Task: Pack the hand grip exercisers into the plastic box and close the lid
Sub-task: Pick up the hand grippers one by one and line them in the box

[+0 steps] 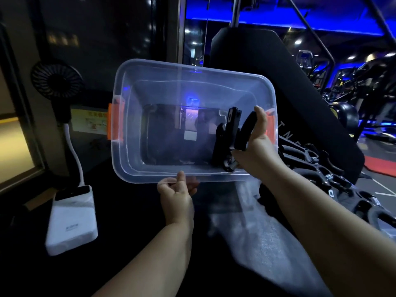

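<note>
Hands, black exerciser (clear box)

Exerciser in box, R end; spare exercisers R, fan L.

1. Blurred behind the near rim of the clear rectangular plastic box: fingers of the left hand.
2. Cut off at the right edge: heap of black sprung hand grip exercisers.
3. Too small to read: print on the yellow paper label.

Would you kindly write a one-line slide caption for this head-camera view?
Left hand holds the clear plastic box by its near rim while the right hand holds a black hand grip exerciser inside it.
</note>
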`<state>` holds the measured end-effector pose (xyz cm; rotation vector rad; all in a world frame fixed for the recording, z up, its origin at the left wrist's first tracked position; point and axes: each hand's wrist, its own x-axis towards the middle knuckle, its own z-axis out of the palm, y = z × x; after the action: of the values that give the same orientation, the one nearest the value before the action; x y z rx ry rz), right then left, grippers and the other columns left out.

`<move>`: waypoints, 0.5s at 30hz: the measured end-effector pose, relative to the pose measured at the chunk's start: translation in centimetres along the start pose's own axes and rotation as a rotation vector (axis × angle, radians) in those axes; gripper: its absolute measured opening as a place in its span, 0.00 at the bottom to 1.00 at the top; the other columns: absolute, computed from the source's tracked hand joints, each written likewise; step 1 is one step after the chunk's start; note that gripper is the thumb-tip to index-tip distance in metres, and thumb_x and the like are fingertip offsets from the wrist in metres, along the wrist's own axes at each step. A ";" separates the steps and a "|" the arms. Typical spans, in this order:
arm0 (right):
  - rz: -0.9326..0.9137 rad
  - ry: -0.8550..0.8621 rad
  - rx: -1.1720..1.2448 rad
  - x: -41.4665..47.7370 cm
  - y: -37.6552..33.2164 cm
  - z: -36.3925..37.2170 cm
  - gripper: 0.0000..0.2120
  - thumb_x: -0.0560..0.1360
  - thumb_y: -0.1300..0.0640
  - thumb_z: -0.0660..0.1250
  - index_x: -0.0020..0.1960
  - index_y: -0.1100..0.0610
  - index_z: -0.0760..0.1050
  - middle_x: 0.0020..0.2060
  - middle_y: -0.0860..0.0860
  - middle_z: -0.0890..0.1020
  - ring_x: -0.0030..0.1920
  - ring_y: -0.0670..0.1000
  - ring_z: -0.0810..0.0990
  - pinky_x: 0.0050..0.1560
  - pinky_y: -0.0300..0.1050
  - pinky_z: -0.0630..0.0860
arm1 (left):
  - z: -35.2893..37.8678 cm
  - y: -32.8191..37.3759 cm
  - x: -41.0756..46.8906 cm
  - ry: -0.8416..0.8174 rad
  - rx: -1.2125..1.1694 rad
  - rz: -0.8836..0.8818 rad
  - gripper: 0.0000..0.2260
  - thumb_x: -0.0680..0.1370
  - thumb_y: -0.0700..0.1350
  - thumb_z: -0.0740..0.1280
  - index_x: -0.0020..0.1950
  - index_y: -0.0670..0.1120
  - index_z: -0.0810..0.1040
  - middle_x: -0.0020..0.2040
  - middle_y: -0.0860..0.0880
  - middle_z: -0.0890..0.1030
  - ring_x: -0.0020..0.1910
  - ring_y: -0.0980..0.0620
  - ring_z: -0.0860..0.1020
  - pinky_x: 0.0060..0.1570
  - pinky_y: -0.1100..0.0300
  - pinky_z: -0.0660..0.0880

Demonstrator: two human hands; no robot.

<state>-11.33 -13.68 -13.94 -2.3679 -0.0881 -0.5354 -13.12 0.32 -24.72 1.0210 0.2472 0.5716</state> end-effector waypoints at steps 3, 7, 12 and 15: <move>0.020 -0.072 -0.097 2.7 0.0 1.3 0.39 0.78 0.57 0.62 0.78 0.52 0.39 0.46 0.51 0.77 0.36 0.51 0.73 0.42 0.43 0.68 | -0.1 -0.5 0.3 0.010 0.041 -0.003 0.07 0.80 0.48 0.61 0.46 0.50 0.64 0.43 0.40 0.82 0.40 0.46 0.83 0.39 0.58 0.78; 0.045 -0.039 -0.169 5.6 -0.1 3.4 0.41 0.75 0.58 0.66 0.77 0.50 0.43 0.56 0.56 0.75 0.50 0.56 0.77 0.46 0.43 0.68 | 0.0 -0.2 0.3 0.001 -0.003 -0.025 0.06 0.80 0.47 0.61 0.46 0.49 0.64 0.43 0.42 0.82 0.41 0.47 0.83 0.39 0.61 0.78; 0.119 -0.083 -0.162 7.5 0.5 6.3 0.39 0.76 0.58 0.66 0.77 0.52 0.44 0.65 0.60 0.72 0.60 0.58 0.75 0.49 0.44 0.67 | 0.0 0.1 -0.1 -0.017 -0.029 0.010 0.06 0.81 0.44 0.60 0.47 0.46 0.64 0.36 0.42 0.83 0.36 0.49 0.83 0.38 0.61 0.79; 0.151 -0.094 -0.193 8.5 0.8 7.6 0.41 0.75 0.57 0.67 0.77 0.53 0.45 0.65 0.61 0.71 0.61 0.60 0.74 0.54 0.48 0.71 | 0.0 0.1 -0.1 -0.011 -0.026 0.018 0.06 0.81 0.44 0.60 0.47 0.46 0.64 0.37 0.41 0.83 0.35 0.48 0.83 0.36 0.63 0.79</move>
<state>-0.73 -10.05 -16.18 -2.5617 0.1040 -0.3739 -13.24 0.37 -24.63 1.0019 0.2208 0.5843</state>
